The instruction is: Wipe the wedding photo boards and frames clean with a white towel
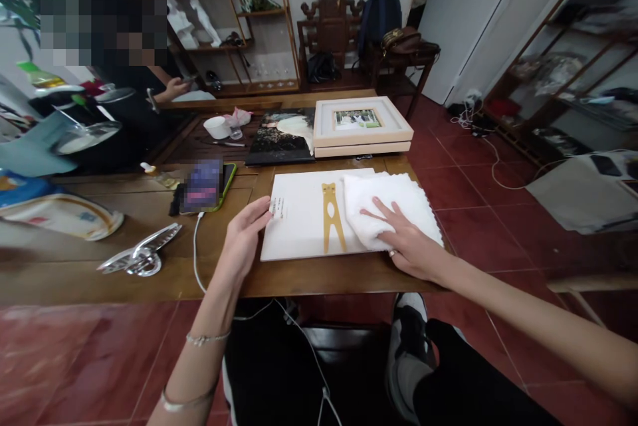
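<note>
A white rectangular board [302, 216] lies flat on the wooden table in front of me. On it is a tan, forked, stand-like piece [331, 213] with an oval hole, beside small print near the left edge. My left hand [243, 236] grips the board's left edge, its fingers close together. Over the board's right part lies a folded white cloth [413, 203] with a scalloped edge. My right hand [406, 236] presses on this cloth with fingers spread, and the cloth hides what is underneath.
Behind the board are stacked framed pictures [363, 125] and a dark photo panel [279, 137]. To the left are a phone [207, 185] with a white cable [197, 253], a silver hair clip [144, 253], a small bottle [159, 175] and a plastic pack [54, 203]. Another person sits across the table.
</note>
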The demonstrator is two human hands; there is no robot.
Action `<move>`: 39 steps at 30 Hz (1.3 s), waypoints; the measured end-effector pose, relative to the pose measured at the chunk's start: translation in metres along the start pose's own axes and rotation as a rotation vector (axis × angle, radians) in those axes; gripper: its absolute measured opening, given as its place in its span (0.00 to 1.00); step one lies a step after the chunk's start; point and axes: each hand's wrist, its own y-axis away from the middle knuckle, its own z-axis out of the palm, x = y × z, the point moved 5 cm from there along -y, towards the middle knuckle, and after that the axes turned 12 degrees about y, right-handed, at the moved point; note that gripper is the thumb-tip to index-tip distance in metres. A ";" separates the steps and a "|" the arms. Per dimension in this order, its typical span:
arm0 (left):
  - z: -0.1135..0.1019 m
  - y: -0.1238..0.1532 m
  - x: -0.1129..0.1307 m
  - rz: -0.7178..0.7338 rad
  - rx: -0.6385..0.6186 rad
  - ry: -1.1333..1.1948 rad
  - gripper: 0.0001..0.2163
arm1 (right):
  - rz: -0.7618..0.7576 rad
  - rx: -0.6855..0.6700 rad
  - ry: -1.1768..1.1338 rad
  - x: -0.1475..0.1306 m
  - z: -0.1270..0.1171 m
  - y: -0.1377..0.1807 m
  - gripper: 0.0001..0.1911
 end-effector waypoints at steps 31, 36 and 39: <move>0.031 0.107 -0.019 -0.180 0.104 0.418 0.28 | 0.747 0.633 -0.998 -0.004 -0.105 -0.026 0.09; 0.048 0.124 -0.029 -0.220 -0.067 0.627 0.24 | 0.842 0.517 -1.331 -0.001 -0.077 -0.029 0.12; 0.049 0.129 -0.030 -0.203 -0.037 0.631 0.24 | 0.788 0.359 -1.353 -0.008 -0.064 -0.034 0.12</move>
